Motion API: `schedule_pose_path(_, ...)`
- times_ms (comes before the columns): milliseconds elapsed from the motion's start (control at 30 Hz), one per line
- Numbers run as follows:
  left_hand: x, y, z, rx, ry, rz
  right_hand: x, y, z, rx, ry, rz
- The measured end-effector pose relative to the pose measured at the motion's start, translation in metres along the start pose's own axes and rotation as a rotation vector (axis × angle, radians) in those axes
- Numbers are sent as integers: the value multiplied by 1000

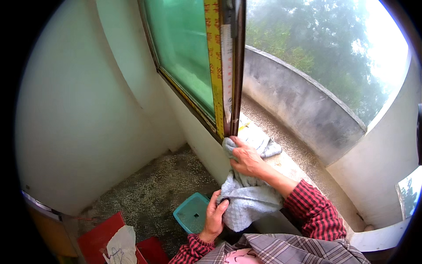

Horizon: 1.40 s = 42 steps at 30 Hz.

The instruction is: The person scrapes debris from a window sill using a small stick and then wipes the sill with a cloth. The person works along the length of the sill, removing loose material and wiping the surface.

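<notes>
A pale grey-blue terry cloth (252, 199) hangs bunched between my two hands. My right hand (247, 158) presses one end of it against the bottom corner of the brown window frame (235, 99). Lower down, my left hand (216, 213) grips the cloth's hanging part, thumb on top. Greenish glass (181, 49) fills the sash left of the frame, edged by a yellow strip (214, 59) with red printed characters. Another part of cloth (272, 148) lies on the sill just beyond my right hand; whether it belongs to the same piece, I cannot tell.
A turquoise plastic basin or lid (189, 211) is on the speckled floor (145, 184). Beside it stands a red object (99, 239) with crumpled pale paper or plastic (123, 242) on it. Outside the window runs a curved concrete parapet (296, 89). A pale wall (82, 109) rises at the left.
</notes>
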<state>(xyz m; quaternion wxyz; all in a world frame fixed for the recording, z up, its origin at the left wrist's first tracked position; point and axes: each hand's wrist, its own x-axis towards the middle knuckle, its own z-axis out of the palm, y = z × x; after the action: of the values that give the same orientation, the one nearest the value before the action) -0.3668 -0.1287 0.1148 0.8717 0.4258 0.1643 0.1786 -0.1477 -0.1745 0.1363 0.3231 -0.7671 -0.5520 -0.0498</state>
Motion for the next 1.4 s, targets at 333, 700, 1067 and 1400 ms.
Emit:
schedule_pose_path(333,7,-5,-7,194,-294,-42,-49,-25,-24,-140,-74,65)
schedule_pose_path(700,14,-15,-4,276,-762,-176,-101,-30,-50,-21,-179,185)
schedule_pose_path(1067,31,21,-12,173,-264,52,-1,-10,-22,214,169,327)
schedule_pose_path(1400,52,23,11,-129,-175,116,11,-1,0,-28,96,99)
